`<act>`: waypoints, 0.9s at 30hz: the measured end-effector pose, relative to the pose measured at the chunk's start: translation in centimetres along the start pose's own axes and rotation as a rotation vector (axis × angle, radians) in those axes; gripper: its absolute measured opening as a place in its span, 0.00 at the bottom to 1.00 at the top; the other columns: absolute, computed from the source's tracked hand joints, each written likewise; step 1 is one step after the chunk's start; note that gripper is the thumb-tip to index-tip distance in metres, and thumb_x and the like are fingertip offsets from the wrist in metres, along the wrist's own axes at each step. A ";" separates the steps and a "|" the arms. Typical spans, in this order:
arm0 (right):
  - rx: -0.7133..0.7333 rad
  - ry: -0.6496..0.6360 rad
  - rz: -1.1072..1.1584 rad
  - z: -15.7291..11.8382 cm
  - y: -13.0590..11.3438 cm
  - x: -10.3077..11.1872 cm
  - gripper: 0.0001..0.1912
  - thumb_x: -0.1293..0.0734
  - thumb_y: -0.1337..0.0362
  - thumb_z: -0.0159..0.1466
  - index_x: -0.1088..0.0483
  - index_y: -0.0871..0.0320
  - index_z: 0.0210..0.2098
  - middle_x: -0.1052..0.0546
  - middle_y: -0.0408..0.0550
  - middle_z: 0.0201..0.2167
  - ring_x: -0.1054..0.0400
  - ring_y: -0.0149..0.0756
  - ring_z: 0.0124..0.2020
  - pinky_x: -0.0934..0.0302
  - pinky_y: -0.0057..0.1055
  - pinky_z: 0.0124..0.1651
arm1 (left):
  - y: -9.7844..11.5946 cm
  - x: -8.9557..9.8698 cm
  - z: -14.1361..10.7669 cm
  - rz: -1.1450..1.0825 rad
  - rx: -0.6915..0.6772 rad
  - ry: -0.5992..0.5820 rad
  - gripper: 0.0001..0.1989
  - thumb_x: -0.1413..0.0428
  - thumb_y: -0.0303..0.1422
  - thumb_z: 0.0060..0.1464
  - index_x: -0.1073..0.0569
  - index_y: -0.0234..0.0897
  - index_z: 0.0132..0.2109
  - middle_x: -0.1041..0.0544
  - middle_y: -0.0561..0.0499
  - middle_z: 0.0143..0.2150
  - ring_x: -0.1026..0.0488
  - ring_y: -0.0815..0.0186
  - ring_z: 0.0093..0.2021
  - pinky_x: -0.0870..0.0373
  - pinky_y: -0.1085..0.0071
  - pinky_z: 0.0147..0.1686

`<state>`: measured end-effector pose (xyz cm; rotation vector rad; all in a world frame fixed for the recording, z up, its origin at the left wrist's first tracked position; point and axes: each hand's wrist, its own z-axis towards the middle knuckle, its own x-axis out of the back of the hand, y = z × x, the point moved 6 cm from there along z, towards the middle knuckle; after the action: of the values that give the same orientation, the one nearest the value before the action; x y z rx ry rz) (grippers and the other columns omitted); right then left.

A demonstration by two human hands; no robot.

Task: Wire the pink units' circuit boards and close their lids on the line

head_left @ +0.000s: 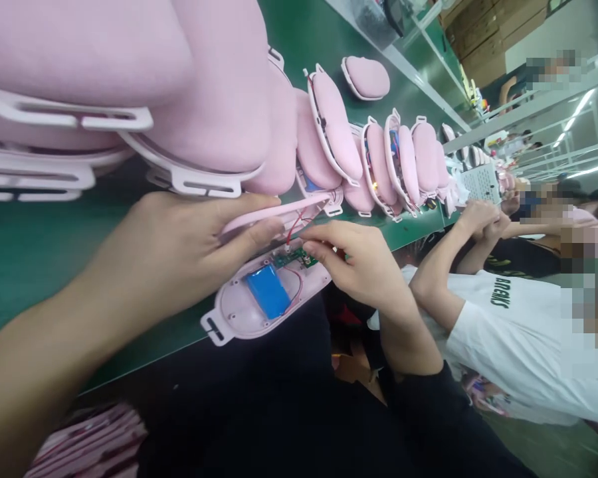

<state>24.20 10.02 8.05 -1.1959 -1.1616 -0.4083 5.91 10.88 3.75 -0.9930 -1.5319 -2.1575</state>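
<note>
Green worktop backed the open shell, slanting lengthwise toward the right hand, fingertips bunched at its board, grip unclear; the left hand pinched a cover.

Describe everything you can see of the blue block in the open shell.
The blue block is rectangular, with a shiny, film-like wrap. It looks intact and lies in the open shell, beside the green board. A thin wire curves past it. Neither the left hand nor the right hand touches it. No label is readable.
</note>
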 end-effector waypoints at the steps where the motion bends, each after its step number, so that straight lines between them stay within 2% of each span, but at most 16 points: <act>1: -0.039 0.033 0.068 -0.2 0.0 -0.4 0.09 0.30 0.62 0.76 0.17 0.58 0.48 0.13 0.46 0.42 0.20 0.32 0.41 0.31 0.28 0.48 | -0.1 0.1 0.0 -0.026 0.003 0.008 0.25 0.56 0.47 0.76 0.16 0.48 0.59 0.13 0.53 0.46 0.19 0.61 0.41 0.35 0.70 0.38; 4: -0.159 0.022 0.226 0.1 0.0 -2.1 0.10 0.28 0.59 0.74 0.17 0.58 0.41 0.14 0.42 0.34 0.22 0.29 0.33 0.35 0.26 0.40 | -0.3 0.3 -0.1 -0.047 0.023 0.007 0.22 0.53 0.47 0.76 0.16 0.50 0.57 0.13 0.56 0.45 0.18 0.61 0.41 0.34 0.70 0.38; 8: -0.206 -0.004 0.283 0.6 0.7 -2.8 0.11 0.30 0.60 0.74 0.19 0.58 0.37 0.16 0.41 0.31 0.25 0.28 0.32 0.37 0.26 0.39 | -0.2 0.4 -0.4 -0.033 0.021 -0.008 0.24 0.55 0.50 0.77 0.17 0.49 0.58 0.12 0.56 0.48 0.17 0.60 0.44 0.32 0.68 0.40; 11: -0.128 -0.025 0.285 -0.2 1.5 -2.2 0.10 0.30 0.60 0.75 0.21 0.58 0.39 0.17 0.42 0.35 0.26 0.29 0.35 0.36 0.27 0.42 | 0.4 0.5 -1.0 0.044 -0.061 0.044 0.25 0.55 0.49 0.78 0.17 0.47 0.60 0.12 0.53 0.50 0.16 0.58 0.44 0.34 0.65 0.37; 14: -0.015 -0.027 0.185 -1.4 2.2 -1.9 0.07 0.32 0.66 0.75 0.22 0.57 0.40 0.18 0.45 0.39 0.25 0.32 0.41 0.33 0.29 0.48 | 1.0 -0.1 -1.8 0.189 -0.227 0.082 0.22 0.54 0.44 0.79 0.19 0.45 0.63 0.13 0.51 0.51 0.16 0.56 0.44 0.37 0.62 0.34; 17: 0.085 -0.017 0.090 -2.4 2.9 -2.3 0.10 0.36 0.72 0.74 0.22 0.57 0.42 0.19 0.48 0.44 0.24 0.35 0.46 0.30 0.31 0.51 | 1.5 -0.6 -2.7 0.253 -0.423 0.186 0.18 0.50 0.43 0.78 0.22 0.44 0.63 0.13 0.55 0.52 0.16 0.59 0.43 0.37 0.65 0.32; 19: 0.128 0.015 0.047 -2.8 3.4 -2.7 0.11 0.36 0.72 0.75 0.22 0.56 0.43 0.18 0.49 0.46 0.23 0.36 0.47 0.29 0.32 0.52 | 1.6 -1.0 -2.9 0.256 -0.494 0.221 0.18 0.50 0.44 0.78 0.23 0.42 0.63 0.14 0.56 0.53 0.16 0.60 0.43 0.37 0.66 0.30; 23: 0.182 0.097 -0.031 -3.6 4.0 -3.1 0.11 0.36 0.72 0.75 0.22 0.56 0.44 0.17 0.49 0.44 0.23 0.36 0.47 0.27 0.32 0.51 | 1.6 -1.3 -3.0 0.282 -0.513 0.218 0.19 0.53 0.43 0.78 0.25 0.44 0.66 0.14 0.57 0.50 0.15 0.59 0.44 0.37 0.70 0.28; 27: 0.265 0.151 -0.086 -4.0 4.2 -3.2 0.15 0.39 0.75 0.75 0.21 0.56 0.44 0.17 0.48 0.44 0.22 0.35 0.47 0.26 0.31 0.50 | 1.5 -1.7 -2.8 0.336 -0.466 0.169 0.22 0.57 0.45 0.79 0.25 0.51 0.68 0.15 0.58 0.49 0.14 0.57 0.45 0.29 0.71 0.30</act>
<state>28.05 7.15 3.50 -0.8732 -1.1006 -0.3895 7.01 7.51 3.06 -1.0764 -0.7337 -2.3158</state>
